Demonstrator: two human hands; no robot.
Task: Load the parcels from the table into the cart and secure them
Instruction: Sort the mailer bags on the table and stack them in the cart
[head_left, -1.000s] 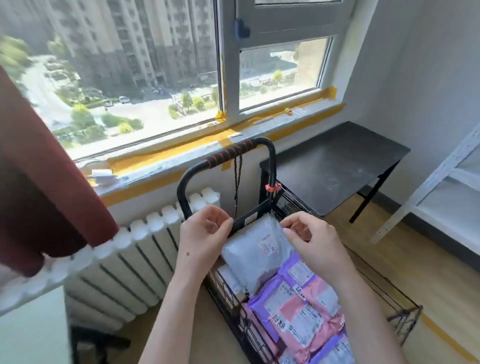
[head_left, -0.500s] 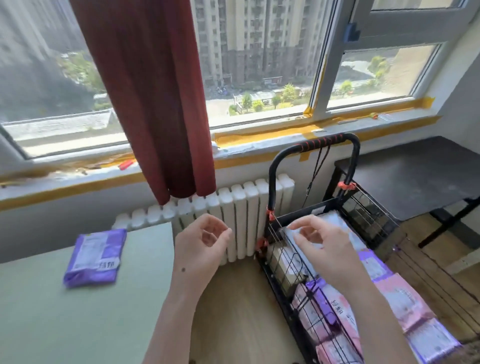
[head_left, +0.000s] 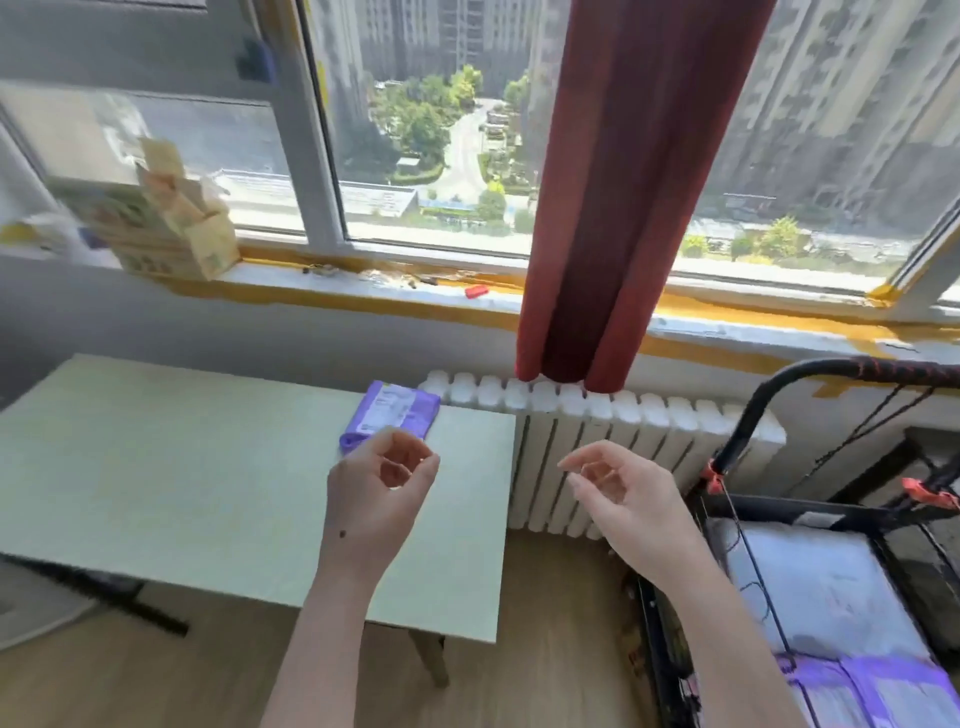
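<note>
Daylight from a wide window (head_left: 441, 130) falls on a pale green surface (head_left: 182, 493) set against the wall, with a white radiator (head_left: 597, 415) just beside its right edge and a dark red curtain (head_left: 623, 182) hanging down to the radiator's top. One purple parcel (head_left: 392, 413) is seen lying flat near the far right corner of the surface. The left hand (head_left: 382, 486) is held above the surface just in front of that parcel, its fingers loosely curled and nothing grasped. The right hand (head_left: 621, 493) is raised in front of the radiator, likewise loosely curled and empty. At the right edge a black wire cart (head_left: 670, 649) is seen, its handle (head_left: 769, 395) arching upward, with a grey parcel (head_left: 821, 587) and further purple parcels (head_left: 872, 691) lying inside it. Thin black cords (head_left: 748, 545) are seen running across the cart's load. Cardboard boxes (head_left: 171, 228) are stacked on the windowsill (head_left: 363, 278) at left.
</note>
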